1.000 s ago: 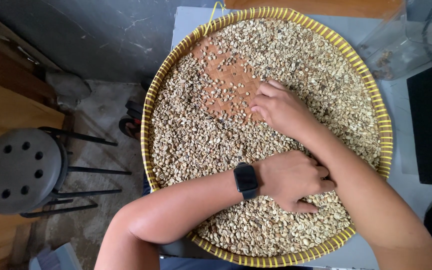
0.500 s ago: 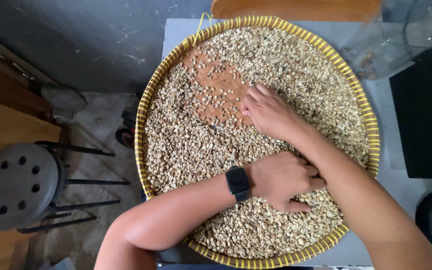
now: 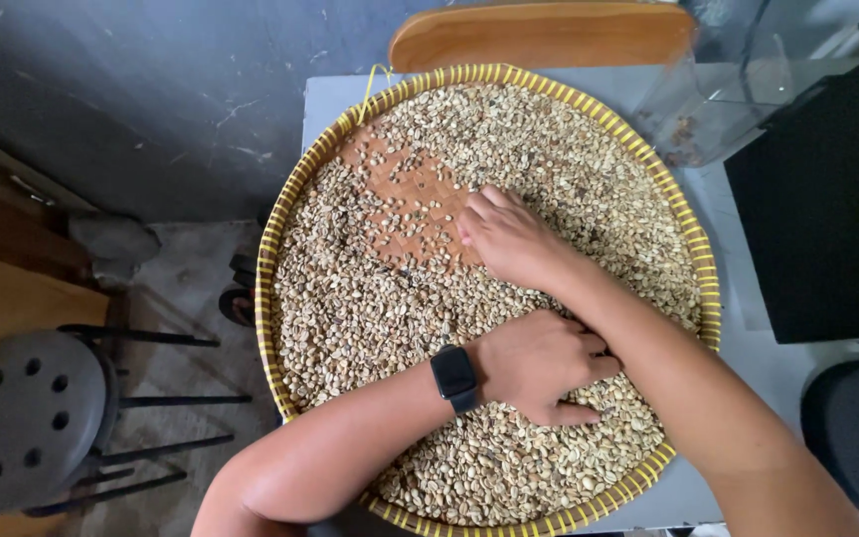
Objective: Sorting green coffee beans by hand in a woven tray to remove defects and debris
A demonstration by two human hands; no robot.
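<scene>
A large round woven tray with a yellow rim (image 3: 280, 209) sits on a grey table, covered with pale green coffee beans (image 3: 370, 308). A bare brown patch (image 3: 405, 194) of the tray shows at the upper left. My right hand (image 3: 509, 239) lies palm down on the beans at the edge of that patch, fingers together and bent. My left hand (image 3: 539, 363), with a black watch (image 3: 454, 378) on the wrist, rests flat on the beans nearer me, tucked under my right forearm.
A clear plastic container (image 3: 718, 89) stands at the back right, next to a black box (image 3: 817, 199). A wooden board (image 3: 539, 35) lies behind the tray. A grey stool (image 3: 22, 418) with holes stands on the floor at the left.
The view has shifted, so the tray sits lower and further left in the frame. My right hand has slid slightly left along the edge of the bare patch. My left hand stays put.
</scene>
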